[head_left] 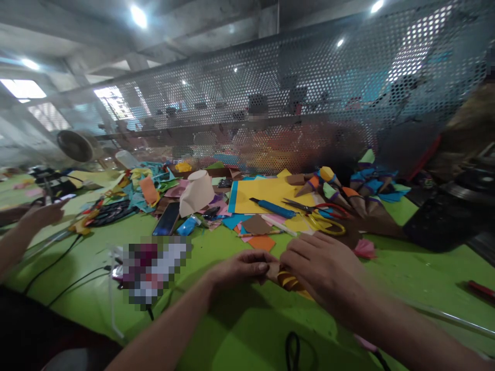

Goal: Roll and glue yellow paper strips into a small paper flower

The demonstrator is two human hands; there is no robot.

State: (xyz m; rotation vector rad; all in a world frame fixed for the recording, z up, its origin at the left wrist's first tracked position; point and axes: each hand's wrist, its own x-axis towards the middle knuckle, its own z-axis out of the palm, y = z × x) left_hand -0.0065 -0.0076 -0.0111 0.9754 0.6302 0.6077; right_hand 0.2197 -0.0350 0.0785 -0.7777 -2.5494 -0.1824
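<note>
Between my two hands, low over the green table (185, 319), is a brown paper piece with yellow folded paper (290, 281) at its right end. My left hand (242, 268) pinches its brown end between thumb and fingers. Over the yellow folds curls my right hand (325, 265), which hides much of them. Just beyond lie yellow-handled scissors (327, 224) and a blue utility knife (273, 207). The knife rests on yellow paper sheets (266, 190) with a blue sheet under them. Brown paper cones with coloured tops (353, 198) are grouped behind my right hand.
A phone (166, 219), a pale paper cup-like piece (197, 193) and coloured scraps (149, 190) lie at left centre. Another person's hand (42, 214) is at far left, near cables (58, 268). A perforated metal screen (247, 108) stands behind. A dark machine (444, 206) is at right.
</note>
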